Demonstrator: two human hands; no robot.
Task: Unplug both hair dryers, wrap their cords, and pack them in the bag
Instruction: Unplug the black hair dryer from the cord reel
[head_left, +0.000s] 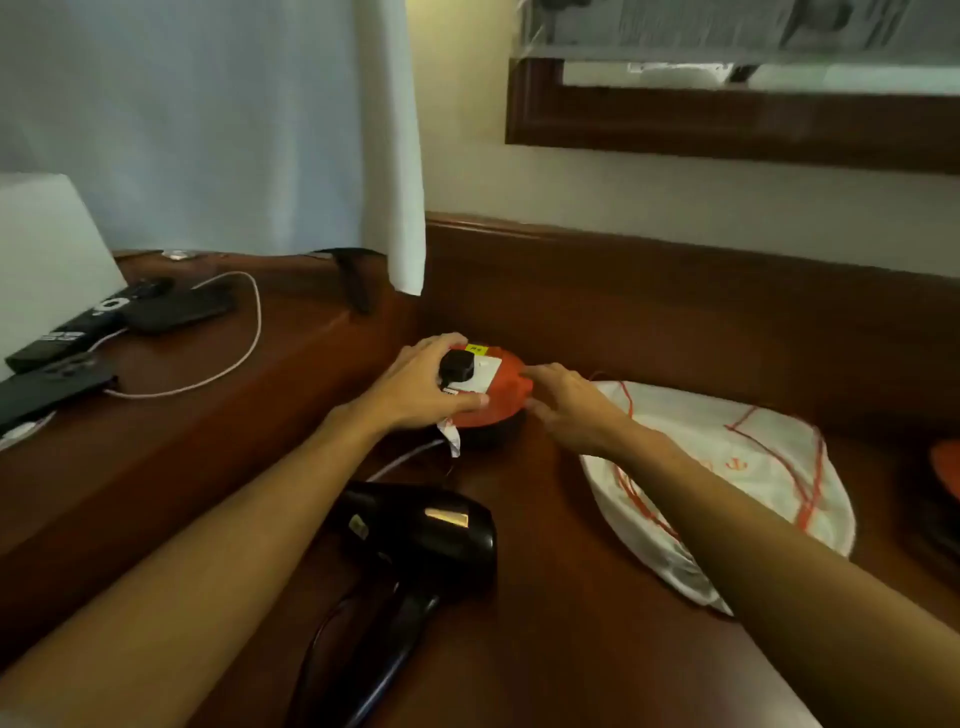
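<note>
A round red extension reel with a white socket face stands on the wooden desk, and a black plug sits in it. My left hand lies over the reel with fingers curled around the plug. My right hand rests with straight fingers against the reel's right side. A black hair dryer lies on the desk in front of the reel, its black cord looping toward me. A white drawstring bag with orange cords lies flat to the right.
A raised wooden ledge on the left carries remotes, a dark phone and a pink cable. A white curtain hangs behind. An orange object shows at the right edge.
</note>
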